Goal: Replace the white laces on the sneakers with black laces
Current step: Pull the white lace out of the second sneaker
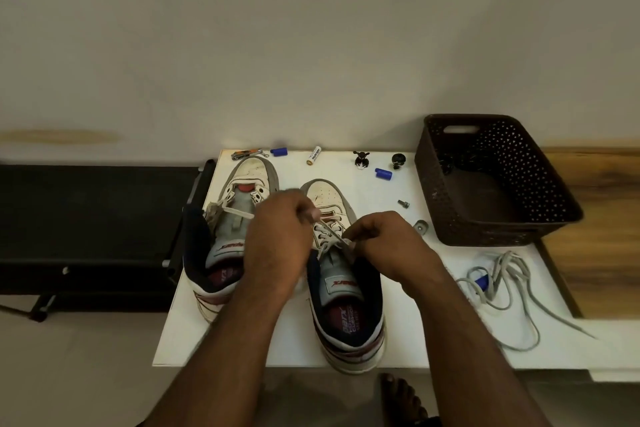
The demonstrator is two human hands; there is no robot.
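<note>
Two white sneakers stand toes away from me on a white table (408, 333). The left sneaker (242, 180) has only a short stretch of white lace across its open tongue. White lace (329, 232) still runs through the upper eyelets of the right sneaker (325, 194). My left hand (277, 239) pinches a strand of that lace above the right sneaker's eyelets. My right hand (388, 246) pinches the lace on the shoe's right side. A loose white lace (509, 284) lies tangled on the table at the right. I cannot make out any black laces.
A dark brown perforated basket (533, 184) stands at the table's back right. Small items lie along the far edge: nail clippers (247, 153), blue caps (279, 151), a battery (314, 155), small figurines (361, 160), a bolt (403, 203). A black rack (86, 236) sits left of the table.
</note>
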